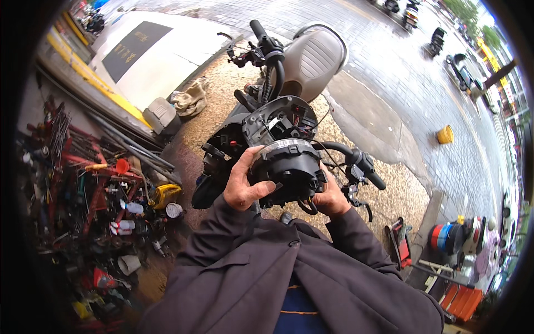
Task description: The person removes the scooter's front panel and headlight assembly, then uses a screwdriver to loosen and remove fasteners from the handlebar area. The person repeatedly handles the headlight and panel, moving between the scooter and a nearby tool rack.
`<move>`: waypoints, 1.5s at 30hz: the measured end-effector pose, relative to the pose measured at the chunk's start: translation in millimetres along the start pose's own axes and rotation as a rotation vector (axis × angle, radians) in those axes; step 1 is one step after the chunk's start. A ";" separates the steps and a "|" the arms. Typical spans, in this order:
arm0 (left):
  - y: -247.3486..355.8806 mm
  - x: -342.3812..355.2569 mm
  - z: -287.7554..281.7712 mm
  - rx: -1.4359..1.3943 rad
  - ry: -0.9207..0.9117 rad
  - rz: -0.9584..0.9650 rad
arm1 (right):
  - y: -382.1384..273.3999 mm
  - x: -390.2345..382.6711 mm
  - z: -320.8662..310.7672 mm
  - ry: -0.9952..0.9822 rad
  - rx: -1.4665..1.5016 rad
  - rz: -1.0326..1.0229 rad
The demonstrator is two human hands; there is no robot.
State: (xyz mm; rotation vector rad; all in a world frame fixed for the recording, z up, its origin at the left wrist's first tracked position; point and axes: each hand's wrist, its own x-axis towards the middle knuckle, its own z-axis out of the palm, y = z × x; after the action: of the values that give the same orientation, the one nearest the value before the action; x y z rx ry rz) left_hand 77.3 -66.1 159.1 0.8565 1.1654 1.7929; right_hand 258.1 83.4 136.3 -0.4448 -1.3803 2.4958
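Note:
Between my two hands I hold a round black motorcycle headlight (293, 171), its clear rim facing away from me. My left hand (246, 181) grips its left side, thumb lying over the back of the housing. On the other side my right hand (332, 195) is closed around the edge, its fingers partly hidden, near some short wires at the bottom. Just beyond the headlight is the open front shell (272, 119) of the motorcycle, with wires and connectors inside. The handlebar's left-hand grip (257, 29) and right-hand grip (376, 179) stick out on either side of the seat (317, 55).
To the left, a red rack (83, 183) and many loose tools and bottles crowd the floor. A grey box (160, 114) and a cloth bag (191, 97) lie by the wall. Out on the paving stands a yellow bucket (445, 134). An orange stool (461, 300) is at lower right.

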 end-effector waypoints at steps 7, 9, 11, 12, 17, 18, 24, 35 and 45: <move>-9.3 18.7 -23.6 -0.264 0.000 -0.248 | 3.6 -0.9 16.6 0.091 -0.006 -0.056; -13.8 19.2 -25.3 -0.324 0.026 -0.243 | 3.5 -3.2 18.5 0.084 -0.026 -0.065; -16.9 20.8 -24.9 -0.423 0.038 -0.289 | 2.5 -6.0 18.9 0.084 -0.031 -0.034; -18.1 20.1 -22.8 -0.475 0.073 -0.327 | 1.6 -7.9 18.4 0.080 -0.021 -0.028; -20.6 7.5 -6.6 -0.602 0.162 -0.397 | 1.6 -14.7 9.6 0.079 -0.020 0.030; -21.1 5.2 -3.3 -0.581 0.188 -0.393 | 1.3 -15.9 6.5 0.079 -0.020 0.039; -30.0 -12.2 0.2 -0.511 0.370 -0.368 | 1.8 -16.2 -4.2 -0.017 0.019 0.086; -8.1 -38.9 15.9 -0.310 0.509 -0.114 | 0.8 -17.4 -2.2 -0.031 0.034 0.102; -24.9 -46.0 0.8 -0.048 0.707 0.095 | -0.4 -18.9 33.1 0.061 -0.323 -0.106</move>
State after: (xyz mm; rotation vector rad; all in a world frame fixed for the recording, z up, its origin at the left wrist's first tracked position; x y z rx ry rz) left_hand 104.7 -100.8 131.2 0.2354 1.5161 2.2781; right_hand 262.9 51.1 156.0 -0.4920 -1.7408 2.1627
